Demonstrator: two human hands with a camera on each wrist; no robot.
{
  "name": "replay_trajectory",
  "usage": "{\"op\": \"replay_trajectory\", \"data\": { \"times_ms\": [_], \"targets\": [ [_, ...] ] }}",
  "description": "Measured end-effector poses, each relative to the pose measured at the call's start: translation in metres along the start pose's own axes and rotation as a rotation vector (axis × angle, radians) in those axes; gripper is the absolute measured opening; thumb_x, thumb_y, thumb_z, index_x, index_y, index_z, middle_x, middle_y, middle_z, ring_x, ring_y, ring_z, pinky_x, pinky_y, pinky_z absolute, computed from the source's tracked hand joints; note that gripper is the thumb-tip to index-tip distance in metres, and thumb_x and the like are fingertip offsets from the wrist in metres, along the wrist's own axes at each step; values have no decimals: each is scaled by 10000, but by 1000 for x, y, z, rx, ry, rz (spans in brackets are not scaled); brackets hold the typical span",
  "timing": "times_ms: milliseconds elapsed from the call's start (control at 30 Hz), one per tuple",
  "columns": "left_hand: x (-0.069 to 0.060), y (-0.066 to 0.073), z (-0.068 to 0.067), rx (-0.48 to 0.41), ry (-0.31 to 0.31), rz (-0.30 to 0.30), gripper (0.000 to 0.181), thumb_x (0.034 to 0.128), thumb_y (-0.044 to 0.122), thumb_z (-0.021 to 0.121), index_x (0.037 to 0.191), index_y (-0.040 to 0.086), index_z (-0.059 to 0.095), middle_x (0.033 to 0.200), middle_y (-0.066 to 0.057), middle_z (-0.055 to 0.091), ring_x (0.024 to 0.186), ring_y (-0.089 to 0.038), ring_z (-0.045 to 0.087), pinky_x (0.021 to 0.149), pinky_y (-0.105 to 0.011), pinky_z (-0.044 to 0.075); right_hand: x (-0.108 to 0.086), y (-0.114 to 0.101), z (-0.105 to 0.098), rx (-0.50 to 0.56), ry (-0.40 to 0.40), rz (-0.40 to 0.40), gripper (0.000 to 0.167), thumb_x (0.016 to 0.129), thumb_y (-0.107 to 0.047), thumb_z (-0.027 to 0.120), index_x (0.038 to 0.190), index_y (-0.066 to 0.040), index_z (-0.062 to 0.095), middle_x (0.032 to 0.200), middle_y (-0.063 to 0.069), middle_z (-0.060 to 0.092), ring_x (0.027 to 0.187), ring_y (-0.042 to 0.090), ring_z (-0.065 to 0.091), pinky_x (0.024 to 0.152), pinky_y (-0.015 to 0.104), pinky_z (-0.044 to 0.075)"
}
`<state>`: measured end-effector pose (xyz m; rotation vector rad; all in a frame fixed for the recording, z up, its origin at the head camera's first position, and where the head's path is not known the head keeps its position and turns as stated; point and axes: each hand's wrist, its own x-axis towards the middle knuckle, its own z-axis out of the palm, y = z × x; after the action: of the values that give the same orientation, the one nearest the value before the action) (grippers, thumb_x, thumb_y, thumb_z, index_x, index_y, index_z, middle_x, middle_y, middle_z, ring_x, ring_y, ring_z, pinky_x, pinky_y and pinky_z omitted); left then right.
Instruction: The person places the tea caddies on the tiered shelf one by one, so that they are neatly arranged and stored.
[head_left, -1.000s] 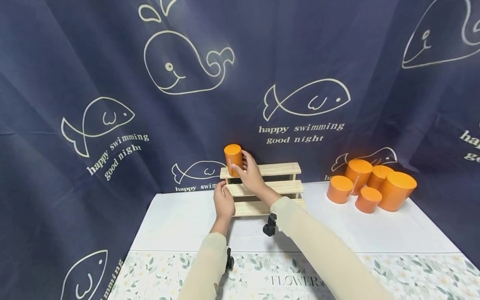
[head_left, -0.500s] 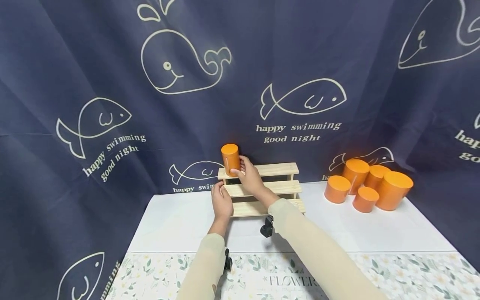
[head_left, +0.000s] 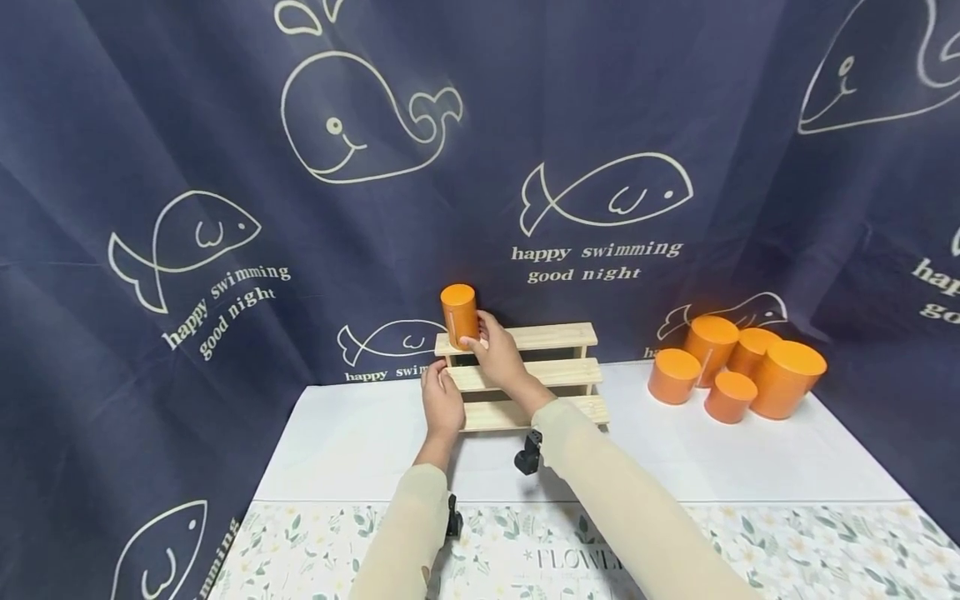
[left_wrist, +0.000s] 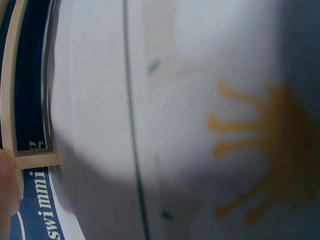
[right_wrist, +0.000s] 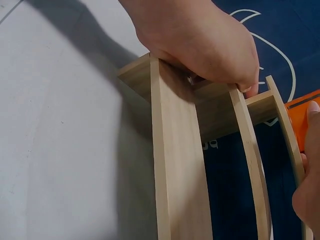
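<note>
Six orange cylinders [head_left: 459, 320], one rack [head_left: 557, 372]

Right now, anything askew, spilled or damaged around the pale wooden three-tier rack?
Nothing stands out. The pale wooden three-tier rack stands upright, left hand at its left end. The right hand grips an orange cylinder at the top tier; five other orange cylinders stand upright. No spill or damage shows.

The canister [head_left: 460, 317] is at the top-left end of the rack [head_left: 551, 372], five other canisters [head_left: 745, 362] to its right.
</note>
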<state>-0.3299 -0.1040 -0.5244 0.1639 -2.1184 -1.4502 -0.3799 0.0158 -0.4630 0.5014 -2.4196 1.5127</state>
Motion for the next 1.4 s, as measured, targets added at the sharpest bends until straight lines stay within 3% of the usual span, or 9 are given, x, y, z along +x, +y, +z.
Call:
{"op": "replay_trajectory", "data": {
  "times_ms": [200, 467, 767, 1067, 1400],
  "targets": [
    [1, -3, 0, 19, -20, -7, 275, 1093, 52, 428, 1278, -57, 599, 1281, -257, 583, 1296, -410, 572, 1172, -545, 442, -1, -2, -2, -22, 0, 16, 685, 1018, -257, 707, 1576, 3, 409, 1565, 247, 533, 1427, 366, 578, 1190, 438, 489],
    [0, -6, 0, 11, -44, -39, 267, 1108, 94, 433, 1306, -6, 582, 1343, -231, 565, 1365, -383, 545, 1227, -513, 410, -8, -4, -5, 8, -23, 24, 753, 970, -109, 723, 1602, 48, 344, 1606, 265, 472, 1472, 394, 521, 1226, 447, 446],
    [3, -4, 0, 13, -26, -20, 261, 1093, 66, 452, 1287, -40, 591, 1319, -240, 577, 1339, -400, 559, 1207, -532, 422, -27, -5, -23, 48, -44, 43, 699, 986, -105, 676, 1604, -1, 367, 1614, 224, 470, 1501, 368, 492, 1244, 429, 427],
    [1, -7, -2, 5, -31, -56, 265, 1097, 74, 445, 1293, -31, 590, 1321, -229, 575, 1351, -391, 557, 1218, -521, 417, -57, -6, -52, 90, -52, 79, 562, 1017, -161, 669, 1533, -18, 498, 1567, 189, 538, 1452, 369, 541, 1222, 466, 455],
    [3, -1, -2, -18, -51, -57, 273, 1101, 88, 436, 1307, -19, 579, 1343, -231, 560, 1374, -398, 542, 1236, -524, 399, -84, -7, -102, 65, 31, 105, 507, 1035, -222, 652, 1505, -62, 548, 1583, 170, 502, 1475, 423, 490, 1236, 524, 426]
  ]
}}
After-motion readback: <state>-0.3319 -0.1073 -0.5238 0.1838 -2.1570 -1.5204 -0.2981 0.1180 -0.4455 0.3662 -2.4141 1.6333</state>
